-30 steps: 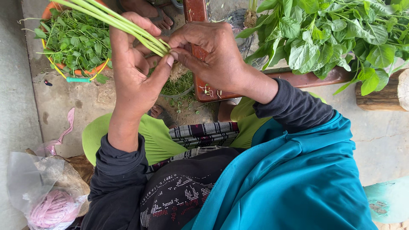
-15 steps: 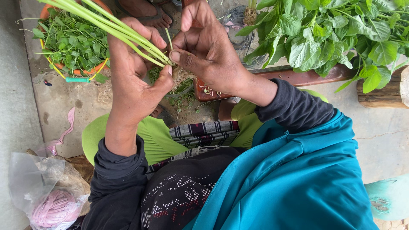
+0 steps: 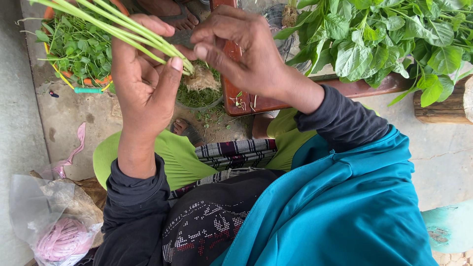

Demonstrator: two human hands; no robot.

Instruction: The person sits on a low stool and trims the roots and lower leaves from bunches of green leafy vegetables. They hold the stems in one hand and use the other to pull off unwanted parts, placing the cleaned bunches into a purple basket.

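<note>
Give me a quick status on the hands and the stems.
Left hand gripping green stems. Right hand pinched at their cut ends. Nothing blocking.
</note>
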